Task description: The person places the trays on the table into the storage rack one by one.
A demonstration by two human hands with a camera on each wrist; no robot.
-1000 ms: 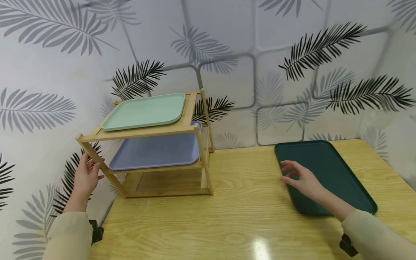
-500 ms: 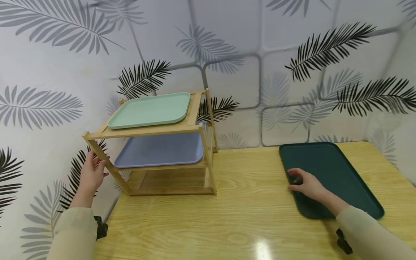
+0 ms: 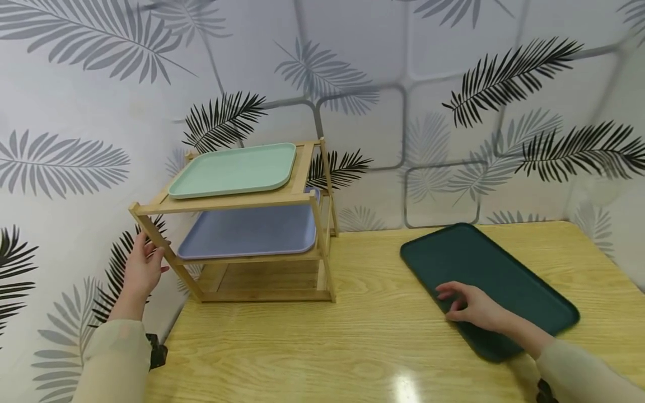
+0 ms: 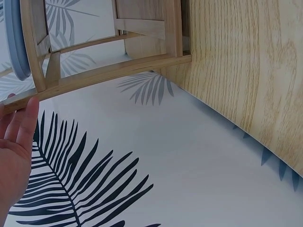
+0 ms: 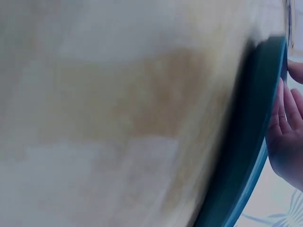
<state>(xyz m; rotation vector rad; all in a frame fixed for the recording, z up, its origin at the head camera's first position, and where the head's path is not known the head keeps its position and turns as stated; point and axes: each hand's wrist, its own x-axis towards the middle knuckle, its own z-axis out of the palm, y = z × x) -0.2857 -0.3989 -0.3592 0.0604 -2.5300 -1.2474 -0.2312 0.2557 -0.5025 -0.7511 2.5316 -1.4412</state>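
On the left a wooden rack (image 3: 232, 205) carries a mint-green tray (image 3: 234, 170) on its top level and a lilac-blue tray (image 3: 249, 232) on the level below. My left hand (image 3: 143, 267) holds the rack's front left post, fingers behind it and thumb in front. In the left wrist view, the fingers (image 4: 23, 125) meet that post. A dark green tray (image 3: 496, 280) lies slanted on the right of the table. My right hand (image 3: 476, 307) pinches its left rim, fingers bent over the inner side. The right wrist view has the tray's edge (image 5: 246, 156) partly covering the hand.
The wood-grain table (image 3: 363, 336) spans the front, and its left edge runs close beside the rack. Behind and to the left stands a wall (image 3: 353, 33) with a leaf pattern. The rack's bottom level (image 3: 267, 277) bears no tray.
The dark green tray has turned on the table, its far end swinging left and its near end coming closer. My right hand has moved nearer with it. The left hand stays on the rack.
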